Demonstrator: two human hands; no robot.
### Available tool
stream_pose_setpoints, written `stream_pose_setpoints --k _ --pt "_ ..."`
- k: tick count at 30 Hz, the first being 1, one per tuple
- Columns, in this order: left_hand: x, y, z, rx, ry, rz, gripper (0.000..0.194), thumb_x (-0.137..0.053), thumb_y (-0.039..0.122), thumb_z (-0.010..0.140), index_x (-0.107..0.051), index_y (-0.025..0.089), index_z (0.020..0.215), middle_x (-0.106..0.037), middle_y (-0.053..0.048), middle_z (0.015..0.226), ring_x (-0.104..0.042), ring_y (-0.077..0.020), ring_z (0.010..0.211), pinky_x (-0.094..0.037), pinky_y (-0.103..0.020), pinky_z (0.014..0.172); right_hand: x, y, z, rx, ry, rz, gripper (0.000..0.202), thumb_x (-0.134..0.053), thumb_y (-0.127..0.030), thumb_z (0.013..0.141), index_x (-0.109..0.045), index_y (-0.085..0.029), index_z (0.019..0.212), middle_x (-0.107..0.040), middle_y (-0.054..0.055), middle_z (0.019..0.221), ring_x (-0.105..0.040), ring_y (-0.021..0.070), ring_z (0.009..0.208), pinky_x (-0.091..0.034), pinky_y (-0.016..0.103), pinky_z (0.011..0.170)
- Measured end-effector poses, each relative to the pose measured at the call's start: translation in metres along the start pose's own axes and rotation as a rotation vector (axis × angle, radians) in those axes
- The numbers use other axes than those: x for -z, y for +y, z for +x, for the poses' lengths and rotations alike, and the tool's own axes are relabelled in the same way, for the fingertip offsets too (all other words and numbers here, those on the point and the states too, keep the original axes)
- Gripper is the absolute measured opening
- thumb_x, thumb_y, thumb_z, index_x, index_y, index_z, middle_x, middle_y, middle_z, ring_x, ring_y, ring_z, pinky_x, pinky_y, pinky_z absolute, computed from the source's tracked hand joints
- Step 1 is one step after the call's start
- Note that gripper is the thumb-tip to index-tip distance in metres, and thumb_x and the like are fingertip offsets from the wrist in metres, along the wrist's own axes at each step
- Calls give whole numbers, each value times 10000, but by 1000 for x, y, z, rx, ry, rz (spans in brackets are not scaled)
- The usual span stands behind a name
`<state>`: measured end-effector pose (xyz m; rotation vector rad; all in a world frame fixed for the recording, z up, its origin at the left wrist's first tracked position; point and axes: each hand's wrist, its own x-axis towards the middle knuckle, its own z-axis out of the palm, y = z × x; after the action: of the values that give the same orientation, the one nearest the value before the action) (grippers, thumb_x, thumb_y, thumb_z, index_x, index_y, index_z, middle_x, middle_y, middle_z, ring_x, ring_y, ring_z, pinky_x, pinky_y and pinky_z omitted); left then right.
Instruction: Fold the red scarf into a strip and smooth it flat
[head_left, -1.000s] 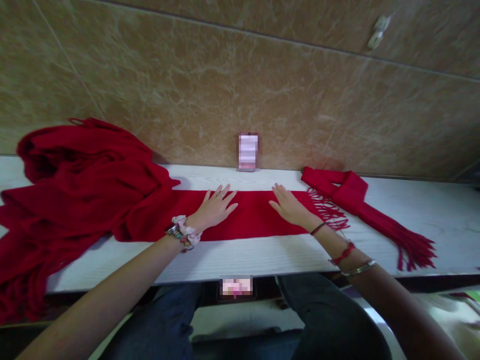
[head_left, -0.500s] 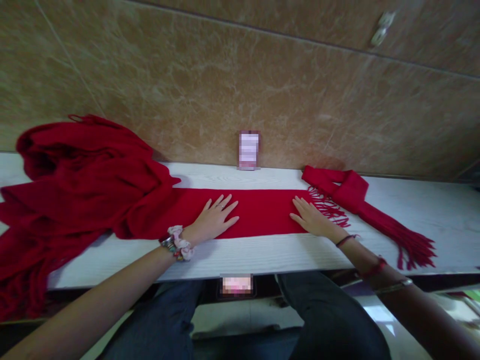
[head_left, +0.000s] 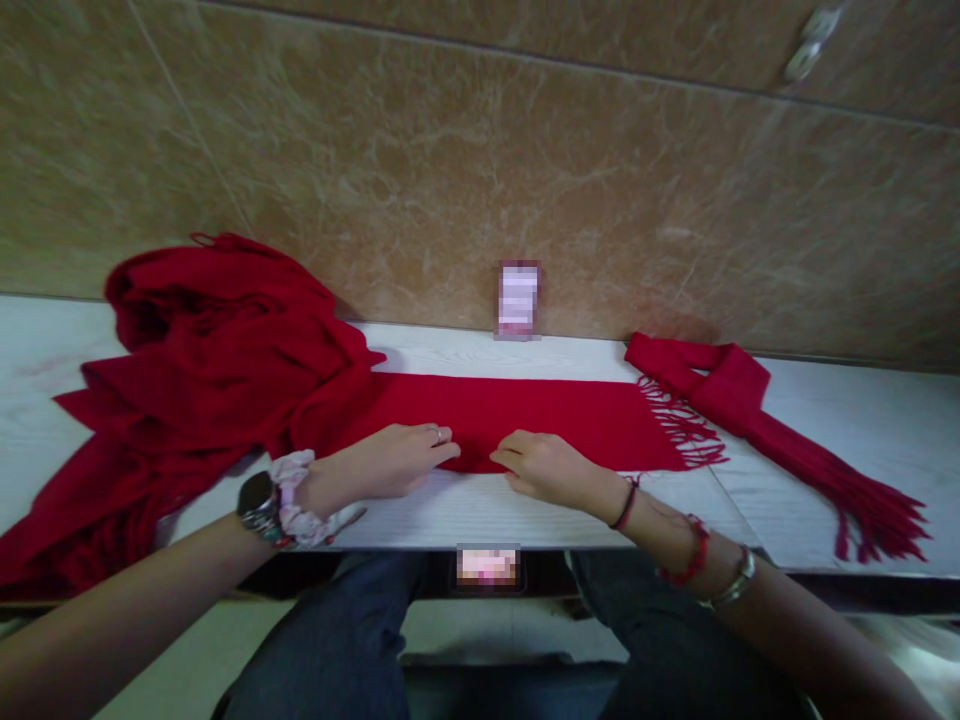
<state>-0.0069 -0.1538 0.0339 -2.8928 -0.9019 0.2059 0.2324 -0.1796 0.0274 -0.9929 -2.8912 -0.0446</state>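
A flat strip of red cloth [head_left: 570, 405] with a fringed right end lies along the white table, running left into a large red cloth heap [head_left: 225, 340]. At the strip's front edge, left of its middle, my left hand [head_left: 405, 458] has its fingers pressed together on the cloth. My right hand [head_left: 541, 465] pinches the same front edge a short way to the right. Both hands' fingertips point toward each other. Right of the fringe lies a folded red scarf [head_left: 739, 390], its tassels toward the front right.
A blurred phone-like object [head_left: 517, 300] leans on the brown marbled wall [head_left: 420, 180] behind the table [head_left: 450, 515]. Another pixelated screen [head_left: 488, 568] is below the table's front edge, between my legs. A small fixture [head_left: 812, 45] is on the wall.
My hands have gone from lying spread on the cloth to closed fingers at its front edge. The right hand moved left, away from the fringe. The view has shifted slightly.
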Motion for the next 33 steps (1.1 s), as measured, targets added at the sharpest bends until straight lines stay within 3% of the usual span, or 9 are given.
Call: stream_pose_setpoints --k 6,11,16,22,28,33 --pt "-9 9 5 85 97 6 306 -433 124 816 -535 207 1092 -578 -72 1098 -577 -185 967 -479 -284 764 -6 -6 1 -41 75 6 311 -531 -225 838 -566 -120 1129 -628 112 1056 -565 205 946 -472 304 770" --pt "-7 15 9 130 139 48 187 -444 153 835 -562 178 978 -607 -66 968 -592 -184 883 -484 -284 715 -16 -10 7 -90 104 -54 234 -458 -112 860 -605 -141 1040 -642 96 991 -570 180 890 -451 281 759" --pt "-8 18 8 104 159 90 174 -431 105 853 -570 178 926 -598 -43 903 -585 -153 797 -476 -265 686 -22 -3 6 -154 125 -113 160 -478 -132 868 -634 -150 900 -644 69 871 -563 170 811 -429 263 695" --pt "-8 23 7 51 200 157 199 -414 50 844 -567 169 891 -562 -45 852 -559 -166 818 -465 -265 664 -28 1 2 -69 275 -189 219 -453 -128 884 -619 -158 743 -586 44 700 -520 155 708 -382 257 614" --pt "-13 12 0 26 172 61 279 -391 33 826 -562 195 976 -559 -46 950 -556 -148 864 -462 -257 727 -37 10 -6 65 423 -132 214 -435 -178 908 -648 -161 899 -627 50 818 -533 149 747 -417 256 649" --pt "-10 -1 -16 -38 74 25 368 -370 3 808 -556 214 1045 -573 -57 1018 -538 -166 996 -456 -263 799 -38 18 -12 100 376 -31 260 -418 -233 920 -664 -176 981 -649 54 905 -564 150 828 -458 262 732"
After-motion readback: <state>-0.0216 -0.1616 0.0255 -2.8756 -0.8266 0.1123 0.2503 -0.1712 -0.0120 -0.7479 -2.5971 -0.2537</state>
